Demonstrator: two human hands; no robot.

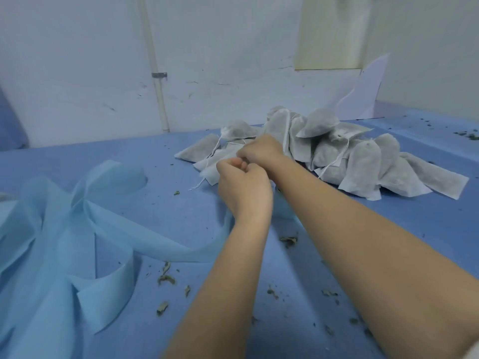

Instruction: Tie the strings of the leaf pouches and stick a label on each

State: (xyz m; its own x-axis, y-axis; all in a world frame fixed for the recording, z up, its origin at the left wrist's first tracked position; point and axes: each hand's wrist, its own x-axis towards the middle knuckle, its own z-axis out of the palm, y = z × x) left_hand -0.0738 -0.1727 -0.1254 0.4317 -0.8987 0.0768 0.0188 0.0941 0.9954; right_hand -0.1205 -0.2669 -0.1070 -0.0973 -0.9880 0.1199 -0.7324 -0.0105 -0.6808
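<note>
Blue cloth covered the table (388, 229), and on it, toward the far right, lay a heap of grey-white leaf pouches (337, 151), filled and overlapping, with thin white strings (334, 159) trailing from several of their necks. Both bare forearms reached out from the near right toward the left edge of that heap. The left hand (243, 187) was nearer, its fingers curled in toward the palm with the thumb tip showing at the top, and the right hand (261, 151) sat just beyond it, knuckles up and fingers bent down; the two hands met close together over a flat pouch (210, 172) at the near left of the pile. Whatever they pinched between them was hidden behind the knuckles, so I could not tell whether either hand had hold of a string or the pouch's neck. A loose white string end (198, 185) lay on the cloth just left of the left hand, running out from under that pouch. On the near left of the table sprawled long bands of pale blue nonwoven fabric (77, 229), looped and folded over one another, one band passing under the left wrist. Dry green leaf crumbs (166, 278) were scattered over the cloth near the arms and at the far right edge. Behind the table stood a scuffed white wall (77, 73) with a thin white pipe (155, 73) clipped to it, and a pale curved sheet (363, 94) leaned against the wall beyond the heap
</note>
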